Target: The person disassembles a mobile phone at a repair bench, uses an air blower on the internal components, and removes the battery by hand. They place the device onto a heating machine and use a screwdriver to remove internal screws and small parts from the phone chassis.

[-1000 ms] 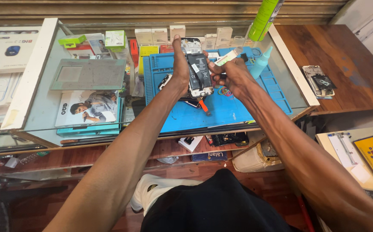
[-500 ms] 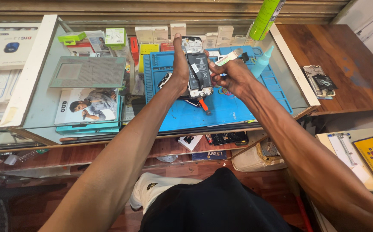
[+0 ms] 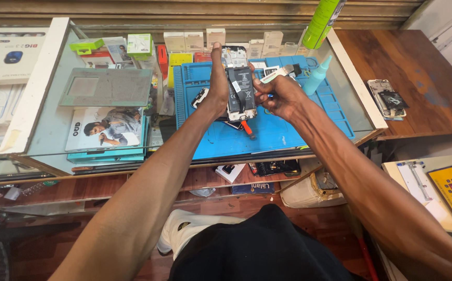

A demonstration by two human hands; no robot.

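The left hand [image 3: 216,86] has its grip closed on an opened phone [image 3: 240,93], held upright above the blue mat [image 3: 288,130] on the glass counter [image 3: 49,130]. At three o'clock of the phone, the right hand [image 3: 283,96] pinches a small white tool [image 3: 278,74] against the phone's edge. A teal squeeze bottle [image 3: 317,77] stands further toward three o'clock, and a grey mat [image 3: 106,87] lies at nine o'clock.

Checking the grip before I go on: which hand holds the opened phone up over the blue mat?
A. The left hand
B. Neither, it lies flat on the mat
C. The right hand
A. The left hand clasps the opened phone upright above the blue mat, while the right hand holds a small white tool beside it.
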